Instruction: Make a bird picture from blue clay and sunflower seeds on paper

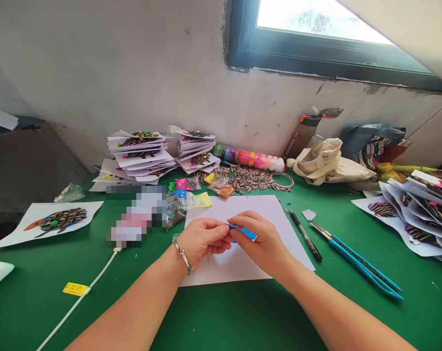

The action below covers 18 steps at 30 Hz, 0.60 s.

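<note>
Both my hands meet over a white sheet of paper [264, 209] on the green table [242, 317]. My left hand [202, 241], with a silver bangle at the wrist, pinches one end of a small blue piece of clay [245, 232]. My right hand [259, 241] is closed on the other end of the same piece. Most of the clay is hidden by my fingers.
A pile of sunflower seeds [252, 179], small clay packets [187, 184] and a row of coloured clay tubs [248, 158] lie behind the sheet. Stacks of seed-picture cards [144, 153] stand at back left, more cards [421, 214] at right. Blue scissors [363, 268], a pen [306, 237] and a white cable [85, 295] lie nearby.
</note>
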Motion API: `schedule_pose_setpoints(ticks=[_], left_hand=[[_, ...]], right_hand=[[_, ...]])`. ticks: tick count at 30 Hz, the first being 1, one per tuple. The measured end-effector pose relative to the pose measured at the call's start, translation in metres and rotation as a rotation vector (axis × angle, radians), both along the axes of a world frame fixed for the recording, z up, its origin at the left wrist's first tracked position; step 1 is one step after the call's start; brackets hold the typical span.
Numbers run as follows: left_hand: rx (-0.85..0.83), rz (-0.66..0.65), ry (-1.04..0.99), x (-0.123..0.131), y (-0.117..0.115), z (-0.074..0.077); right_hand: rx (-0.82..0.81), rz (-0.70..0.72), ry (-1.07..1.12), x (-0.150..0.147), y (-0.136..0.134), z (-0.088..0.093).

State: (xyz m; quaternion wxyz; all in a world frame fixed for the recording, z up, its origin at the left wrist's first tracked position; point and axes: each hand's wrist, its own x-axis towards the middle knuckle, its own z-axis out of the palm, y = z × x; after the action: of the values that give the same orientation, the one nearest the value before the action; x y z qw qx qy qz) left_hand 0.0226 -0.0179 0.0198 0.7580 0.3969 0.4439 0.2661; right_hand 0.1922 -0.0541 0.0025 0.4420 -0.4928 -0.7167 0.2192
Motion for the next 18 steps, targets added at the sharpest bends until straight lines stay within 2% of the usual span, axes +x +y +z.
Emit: schedule_pose_setpoints(ticks=[12,15,18], left_hand=[[0.048,-0.046,0.029,0.001,-0.001,-0.003],[0.054,-0.031,0.033,0.002,-0.001,-0.003],[0.052,0.0,0.022,0.002,-0.001,-0.002]], right_hand=[[0.082,-0.028,-0.088,-0.002,-0.002,-0.001],[0.046,-0.037,-0.089,-0.003,-0.003,0.003],[-0.064,-0.042,0.003,-0.003,-0.003,0.007]])
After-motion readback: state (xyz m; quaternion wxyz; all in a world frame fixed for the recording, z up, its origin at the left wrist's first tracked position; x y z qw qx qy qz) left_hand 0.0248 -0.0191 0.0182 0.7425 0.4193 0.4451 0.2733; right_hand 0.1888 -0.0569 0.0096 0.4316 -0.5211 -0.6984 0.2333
